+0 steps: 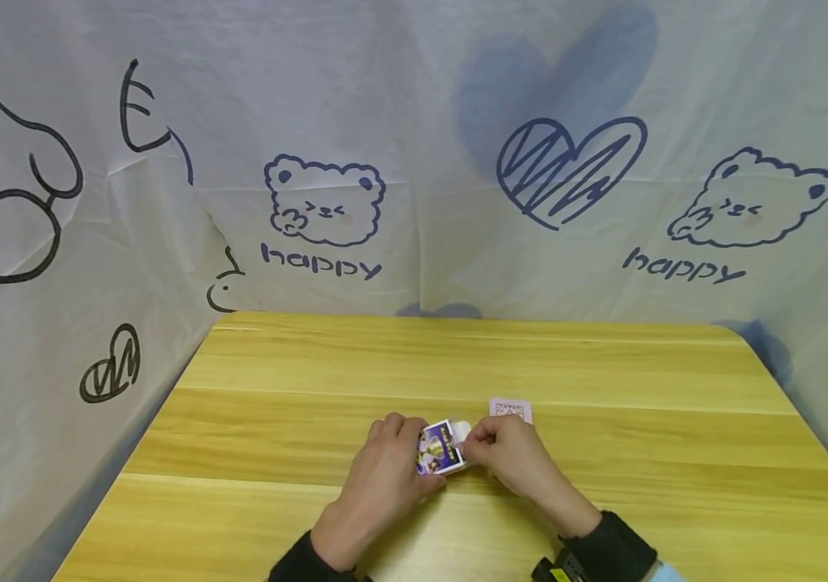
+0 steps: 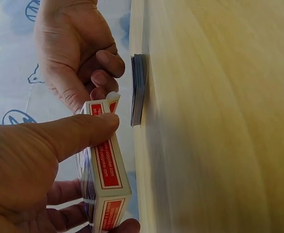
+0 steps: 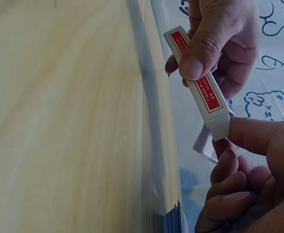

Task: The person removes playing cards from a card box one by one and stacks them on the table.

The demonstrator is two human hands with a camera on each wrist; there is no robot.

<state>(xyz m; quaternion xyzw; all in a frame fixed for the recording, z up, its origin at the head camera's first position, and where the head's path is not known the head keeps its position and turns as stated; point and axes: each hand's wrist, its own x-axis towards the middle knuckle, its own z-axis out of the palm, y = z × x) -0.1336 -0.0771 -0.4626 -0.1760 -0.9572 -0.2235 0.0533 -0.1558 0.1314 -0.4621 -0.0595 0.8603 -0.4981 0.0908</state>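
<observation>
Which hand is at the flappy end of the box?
The right hand. Its fingers are at the flap, and it's nearer the cards. The left hand grips the box farther from the flap.

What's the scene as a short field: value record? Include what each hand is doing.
left hand: grips the small white-and-purple cardboard box with red side panels
right hand: thumb and curled fingers at the box's open end
box state: white end flap open; contents not visible
cards: squared stack of rectangular cards, pale pink patterned top, lying on the table, partly hidden by the right hand in the head view
surface: yellowish wood-grain table
backdrop: wrinkled whitish sheet with dark line drawings
</observation>
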